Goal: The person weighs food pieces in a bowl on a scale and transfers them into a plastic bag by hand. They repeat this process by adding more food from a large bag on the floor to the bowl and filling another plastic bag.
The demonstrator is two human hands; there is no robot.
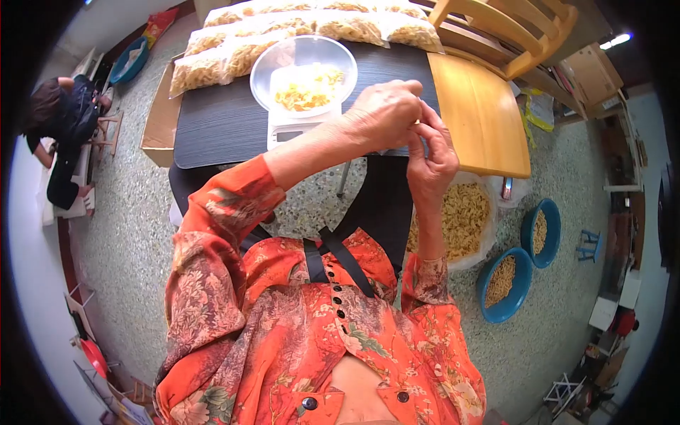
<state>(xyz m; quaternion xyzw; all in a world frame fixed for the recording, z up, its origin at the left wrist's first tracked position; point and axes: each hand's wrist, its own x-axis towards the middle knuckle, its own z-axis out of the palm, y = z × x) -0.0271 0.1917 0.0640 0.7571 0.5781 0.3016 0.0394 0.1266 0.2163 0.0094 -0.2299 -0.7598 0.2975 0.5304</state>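
My left hand (386, 115) reaches across to the right, above the right part of the dark table, with its fingers curled closed. Right beside it, my right hand (433, 157) has its thumb and fingers pinched together, its fingertips meeting the left hand. Whatever lies between the fingers is too small or hidden to make out. Left of the hands, a clear plastic bowl (263, 79) rests on a white digital scale (305, 127), with yellow dried pieces (306, 93) in it. Below my right hand, a large bag (467, 216) on the right holds more yellow-brown pieces.
Several filled plastic bags (248, 53) line the back of the dark table (212, 120). A wooden chair (482, 113) adjoins it. Two blue basins (525, 276) with tan contents and a small blue stool (588, 246) stand on the floor. Another person (71, 127) sits far left.
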